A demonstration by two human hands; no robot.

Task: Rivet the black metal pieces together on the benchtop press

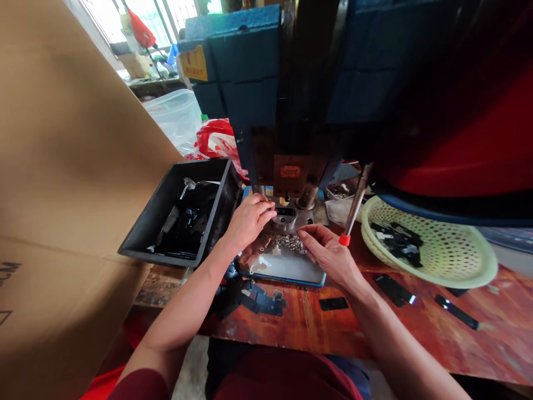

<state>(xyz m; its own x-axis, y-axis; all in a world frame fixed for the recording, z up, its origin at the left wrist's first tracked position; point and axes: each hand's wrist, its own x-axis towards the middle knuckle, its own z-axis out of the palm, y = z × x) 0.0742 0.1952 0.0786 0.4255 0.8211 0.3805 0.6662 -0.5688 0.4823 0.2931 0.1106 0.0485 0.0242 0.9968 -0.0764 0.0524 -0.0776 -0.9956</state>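
Observation:
My left hand (249,221) rests at the base of a blue press machine (250,72), its fingers touching the round metal die (286,218) where a small dark part sits. My right hand (328,253) hovers just right of a pile of small shiny metal pieces (289,241) on the grey press plate (287,266); its fingertips are pinched together near the pile, and whether they hold a piece cannot be told.
A black bin (166,222) with dark flat parts stands at the left. A pale yellow basket (449,255) with black pieces is at the right. A red-tipped lever (353,214) hangs by the press. Black strips (391,289) lie on the wooden bench. Large cardboard (62,166) fills the left.

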